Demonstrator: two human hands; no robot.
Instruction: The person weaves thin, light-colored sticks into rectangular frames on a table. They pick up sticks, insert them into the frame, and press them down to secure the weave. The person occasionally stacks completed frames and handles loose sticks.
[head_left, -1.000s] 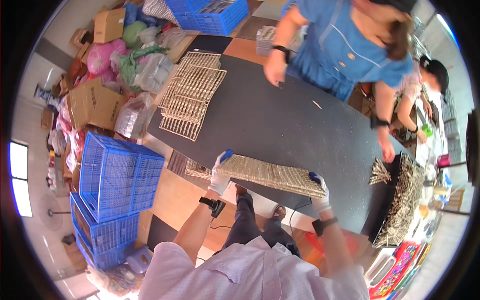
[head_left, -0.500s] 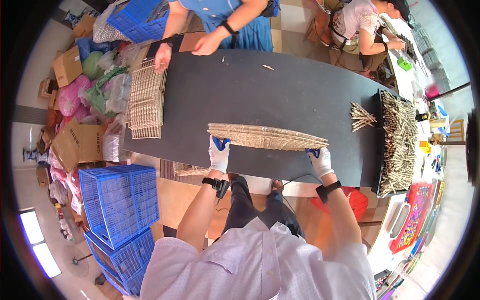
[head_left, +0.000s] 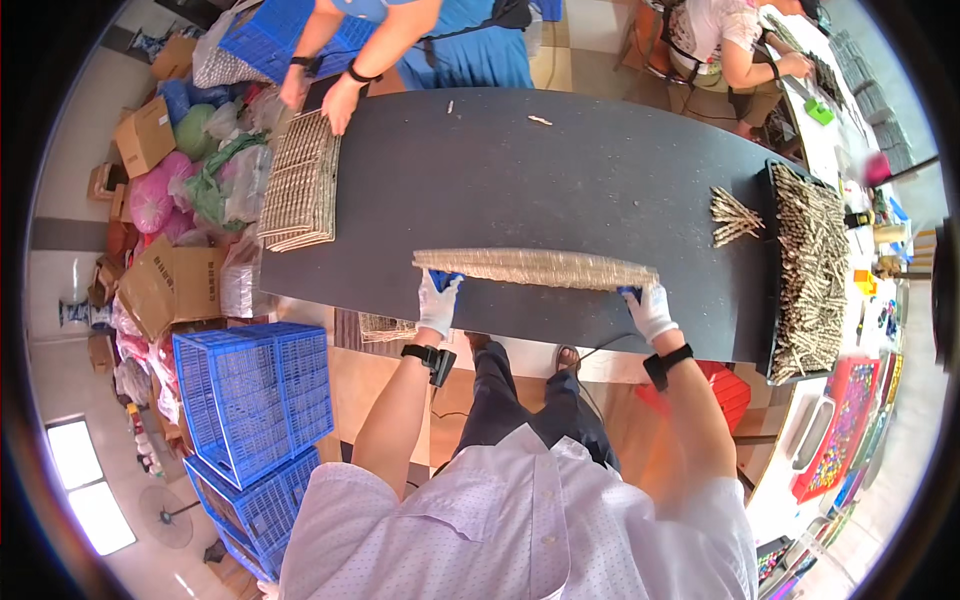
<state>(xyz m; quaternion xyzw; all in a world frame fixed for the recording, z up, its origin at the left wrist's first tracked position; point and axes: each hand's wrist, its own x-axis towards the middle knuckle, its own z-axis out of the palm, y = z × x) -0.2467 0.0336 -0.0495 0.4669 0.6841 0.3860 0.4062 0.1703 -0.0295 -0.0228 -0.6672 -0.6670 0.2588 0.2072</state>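
Note:
In gloved fingers I hold a stack of beige woven panels (head_left: 535, 268), seen nearly edge-on over the near side of the dark table (head_left: 480, 190). My left hand (head_left: 437, 303) grips its left end and my right hand (head_left: 652, 312) its right end. Both gloves are white with blue fingertips; the fingertips are partly hidden by the panels. At the table's left end lies another stack of woven panels (head_left: 302, 185). A co-worker's hand (head_left: 343, 105) is at its far edge.
On the right, a black tray (head_left: 768, 200) holds many beige twisted sticks (head_left: 812, 270), with a small loose pile of sticks (head_left: 735, 215) beside it. Blue crates (head_left: 250, 400) stand at the lower left. Another person (head_left: 735, 50) sits at a white table, far right.
The held panels, fanned slightly apart before, now sit closer together in a narrower band. The co-worker's hands have moved left to the far end of the other stack.

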